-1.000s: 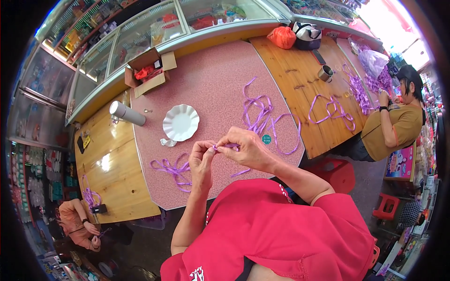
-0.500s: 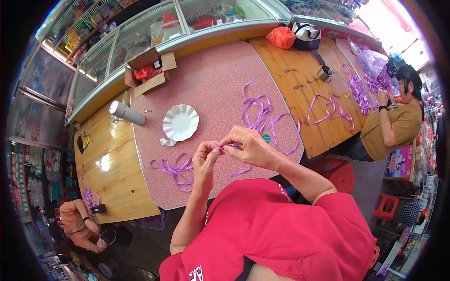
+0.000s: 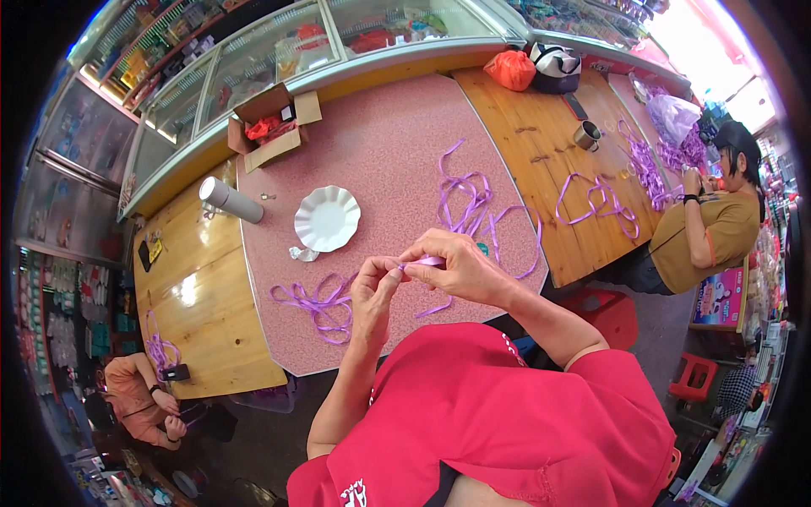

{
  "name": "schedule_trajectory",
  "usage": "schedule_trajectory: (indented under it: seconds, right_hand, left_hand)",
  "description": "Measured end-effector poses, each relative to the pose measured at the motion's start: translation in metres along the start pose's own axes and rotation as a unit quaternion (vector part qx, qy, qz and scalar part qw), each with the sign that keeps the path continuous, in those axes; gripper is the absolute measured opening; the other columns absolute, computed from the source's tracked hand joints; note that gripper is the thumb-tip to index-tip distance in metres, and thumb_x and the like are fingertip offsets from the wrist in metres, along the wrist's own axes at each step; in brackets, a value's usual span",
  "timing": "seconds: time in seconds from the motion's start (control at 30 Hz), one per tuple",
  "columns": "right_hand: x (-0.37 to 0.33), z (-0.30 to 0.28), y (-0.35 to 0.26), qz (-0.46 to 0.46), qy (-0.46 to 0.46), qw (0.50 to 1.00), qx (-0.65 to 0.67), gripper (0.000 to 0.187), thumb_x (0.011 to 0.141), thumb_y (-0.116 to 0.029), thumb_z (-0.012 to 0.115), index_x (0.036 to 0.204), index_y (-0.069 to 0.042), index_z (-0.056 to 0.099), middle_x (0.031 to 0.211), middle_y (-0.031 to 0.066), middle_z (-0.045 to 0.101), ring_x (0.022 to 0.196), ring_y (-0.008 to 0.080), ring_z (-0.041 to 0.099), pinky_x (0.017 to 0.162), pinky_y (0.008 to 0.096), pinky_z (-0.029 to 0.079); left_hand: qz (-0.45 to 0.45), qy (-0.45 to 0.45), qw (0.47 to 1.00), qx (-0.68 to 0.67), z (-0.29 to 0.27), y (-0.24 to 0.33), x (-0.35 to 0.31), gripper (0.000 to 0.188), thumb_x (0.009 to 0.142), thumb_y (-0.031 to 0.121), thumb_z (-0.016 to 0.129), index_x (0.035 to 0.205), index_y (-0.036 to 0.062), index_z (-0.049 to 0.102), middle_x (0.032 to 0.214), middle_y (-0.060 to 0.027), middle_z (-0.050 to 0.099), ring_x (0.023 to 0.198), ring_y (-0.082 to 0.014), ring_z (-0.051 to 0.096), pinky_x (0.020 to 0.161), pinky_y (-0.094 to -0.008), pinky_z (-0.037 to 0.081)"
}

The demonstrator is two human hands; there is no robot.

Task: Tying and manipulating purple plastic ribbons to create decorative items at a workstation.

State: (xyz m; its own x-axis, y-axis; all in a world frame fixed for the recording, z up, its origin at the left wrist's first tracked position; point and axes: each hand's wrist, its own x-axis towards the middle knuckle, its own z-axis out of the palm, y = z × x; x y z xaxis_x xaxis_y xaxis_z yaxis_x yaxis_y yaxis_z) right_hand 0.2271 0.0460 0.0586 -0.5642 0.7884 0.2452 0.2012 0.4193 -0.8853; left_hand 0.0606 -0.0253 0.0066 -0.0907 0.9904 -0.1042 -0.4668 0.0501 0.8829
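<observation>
My left hand (image 3: 374,286) and my right hand (image 3: 449,265) meet over the near part of the pink table (image 3: 380,135). Both are closed, pinching a purple ribbon (image 3: 429,261) between thumbs and fingertips; its detail at the fingertips is too small to make out. Beyond my right hand lies a loose tangle of purple ribbon (image 3: 465,201). Another loose pile of ribbon (image 3: 317,308) rests to the left of my left hand. A white scalloped plate (image 3: 328,219) sits farther off, beside a crumpled silvery wrapper (image 3: 303,253).
A grey thermos (image 3: 230,200) and an open cardboard box (image 3: 274,150) stand at the left and far left. On the right-hand wooden table are a metal mug (image 3: 586,135) and ribbon. Two people (image 3: 710,215) handle purple ribbon, one on each side. A red stool (image 3: 604,314) stands close by.
My hands stay pinched together, and the ribbon by my right fingers now shows as a wider loop. At lower left, the other person's hands have drawn closer together.
</observation>
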Motion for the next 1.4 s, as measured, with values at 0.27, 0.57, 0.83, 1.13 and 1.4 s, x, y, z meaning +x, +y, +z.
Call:
schedule_trajectory:
  seconds: [0.27,0.57,0.83,1.13,1.4]
  right_hand:
    - [-0.004,0.000,-0.012,0.014,-0.002,0.999,-0.053,0.014,0.085,-0.014,0.071,0.095,-0.004,0.072,0.075,0.0068,0.063,0.066,0.0162,0.060,0.058,0.0297,0.045]
    - [-0.007,0.002,-0.010,0.018,-0.024,1.000,0.009,0.013,0.084,-0.013,0.072,0.093,-0.004,0.073,0.071,0.0048,0.059,0.064,0.0114,0.055,0.056,0.0286,0.042]
    - [-0.010,0.007,-0.016,0.041,-0.023,0.999,0.015,0.010,0.083,-0.009,0.072,0.091,-0.002,0.072,0.071,0.0029,0.057,0.063,0.0107,0.051,0.056,0.0272,0.039]
    - [-0.014,0.014,-0.010,0.029,-0.006,0.999,0.013,0.010,0.083,-0.011,0.072,0.090,-0.004,0.072,0.071,0.0040,0.057,0.063,0.0115,0.051,0.055,0.0283,0.039]
    - [-0.015,0.009,-0.013,0.045,-0.043,0.998,0.002,0.016,0.084,-0.015,0.071,0.090,-0.001,0.070,0.080,0.0117,0.063,0.071,0.0225,0.061,0.062,0.0348,0.046]
  left_hand:
    - [0.020,-0.010,1.000,0.021,0.004,0.004,-0.004,0.007,0.093,0.009,0.060,0.095,0.0042,0.056,0.097,-0.0039,0.059,0.091,-0.0113,0.055,0.086,-0.0282,0.044]
    - [0.042,-0.010,0.996,0.079,0.004,0.012,-0.013,0.007,0.093,0.006,0.061,0.098,0.0040,0.056,0.096,-0.0005,0.056,0.090,-0.0078,0.053,0.081,-0.0224,0.042]
    - [0.067,-0.009,0.991,0.116,-0.001,0.011,-0.017,0.007,0.093,0.005,0.061,0.099,0.0044,0.057,0.096,0.0008,0.056,0.085,-0.0052,0.050,0.075,-0.0195,0.040]
    - [0.109,-0.013,0.979,0.174,-0.002,0.011,-0.018,0.006,0.093,0.003,0.060,0.098,0.0043,0.056,0.095,0.0008,0.055,0.081,-0.0047,0.049,0.070,-0.0189,0.040]
    - [0.069,0.013,0.983,0.172,-0.011,0.009,-0.019,0.005,0.091,0.001,0.059,0.095,0.0002,0.055,0.095,-0.0039,0.057,0.085,-0.0093,0.054,0.078,-0.0228,0.046]
